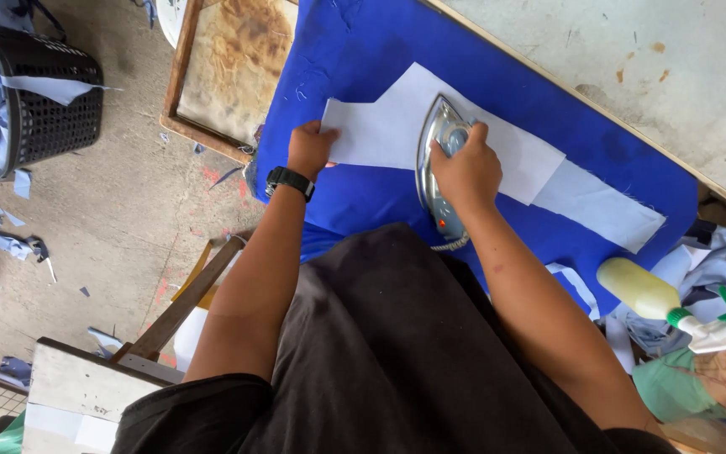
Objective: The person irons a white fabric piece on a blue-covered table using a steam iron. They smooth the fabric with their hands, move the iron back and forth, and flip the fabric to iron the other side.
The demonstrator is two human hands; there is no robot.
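On the blue-covered counter (363, 59) the iron (437, 160) lies over a white cloth piece (397, 118) — its tip points away from the person, long axis nearly straight ahead. Right hand (466, 171) is wrapped tight on the handle. Left hand (311, 148) presses the cloth's near-left edge with bent fingers — bare blue surface lies all around.

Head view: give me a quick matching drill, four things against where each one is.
1 iron
2 spray bottle
3 basket
4 watch

a on the floor, upper left
b on the left wrist
c under the right hand, on the white fabric
d lying at the right edge

Pairs: 1-c, 2-d, 3-a, 4-b
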